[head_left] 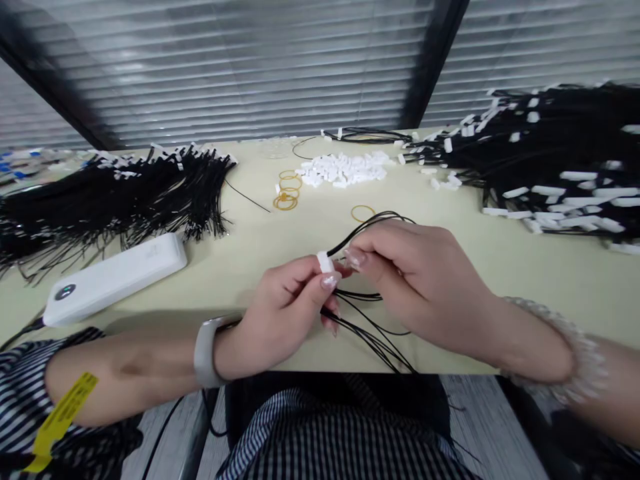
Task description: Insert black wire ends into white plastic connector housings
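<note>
Two bare hands meet over a smooth, pale cream table (250, 243). The left hand (286, 321) is closed in a pinch, thumb and forefinger gripping a small, blocky white plastic connector (325, 262) above the table's near edge. The right hand (425, 287) is curled, thumb and forefinger drawn together around a thin, dark wire end just beside the connector; the exact contact is too small to make out. Slim, glossy black wires (350, 235) arc from the connector behind the right hand, and more strands fan out below, between the hands.

Beyond them lies a loose pile of white plastic pieces (345, 171), with thin, amber-coloured elastic rings (286, 206) near its left side. To the left, a dense, brushlike heap of black wires (150, 193) with white ends spreads out behind a rounded, matte white power bank (115, 280). To the right, a thicker heap of wires (550, 147) bristles with white block ends. A flat grey band (205, 353) circles the left wrist; a bumpy, translucent bracelet (555, 343) wraps the right. Horizontal slatted blinds (240, 73) back the table.
</note>
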The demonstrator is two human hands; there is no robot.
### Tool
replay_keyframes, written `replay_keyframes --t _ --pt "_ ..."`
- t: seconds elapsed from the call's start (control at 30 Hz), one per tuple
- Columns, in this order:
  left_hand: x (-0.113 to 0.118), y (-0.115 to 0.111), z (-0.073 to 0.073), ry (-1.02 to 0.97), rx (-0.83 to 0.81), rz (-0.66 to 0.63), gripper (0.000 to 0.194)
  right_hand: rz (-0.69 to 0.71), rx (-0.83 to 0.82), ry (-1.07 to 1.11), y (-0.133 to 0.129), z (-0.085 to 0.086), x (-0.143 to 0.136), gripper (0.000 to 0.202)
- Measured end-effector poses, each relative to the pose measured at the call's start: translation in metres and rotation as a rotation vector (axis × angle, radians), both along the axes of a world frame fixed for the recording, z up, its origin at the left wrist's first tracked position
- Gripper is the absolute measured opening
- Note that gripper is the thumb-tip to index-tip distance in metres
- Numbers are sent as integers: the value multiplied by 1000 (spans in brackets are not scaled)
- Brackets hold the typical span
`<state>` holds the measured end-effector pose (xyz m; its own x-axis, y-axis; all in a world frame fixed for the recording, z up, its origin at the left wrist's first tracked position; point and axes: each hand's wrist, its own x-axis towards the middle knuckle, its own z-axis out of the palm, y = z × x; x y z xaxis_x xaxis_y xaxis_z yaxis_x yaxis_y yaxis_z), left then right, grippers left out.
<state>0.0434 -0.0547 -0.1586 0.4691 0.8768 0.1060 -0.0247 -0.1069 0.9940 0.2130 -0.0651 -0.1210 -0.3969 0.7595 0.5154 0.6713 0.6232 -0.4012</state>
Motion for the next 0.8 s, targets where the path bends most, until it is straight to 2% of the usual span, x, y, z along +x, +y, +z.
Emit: replay_keyframes --t 0.2,0.4,0.57,0.8 --pt "1 0 1 -29 23 -28 20 -10 94 -11 1 -2 0 13" --pt "-1 1 0 -7 62 -60 20 43 136 -33 1 -4 1 15" --pt "-2 1 -2 -6 103 -70 20 18 129 11 0 -5 -1 15" --pt "-4 1 -3 -157 12 -221 22 54 148 59 -2 -6 -1 18"
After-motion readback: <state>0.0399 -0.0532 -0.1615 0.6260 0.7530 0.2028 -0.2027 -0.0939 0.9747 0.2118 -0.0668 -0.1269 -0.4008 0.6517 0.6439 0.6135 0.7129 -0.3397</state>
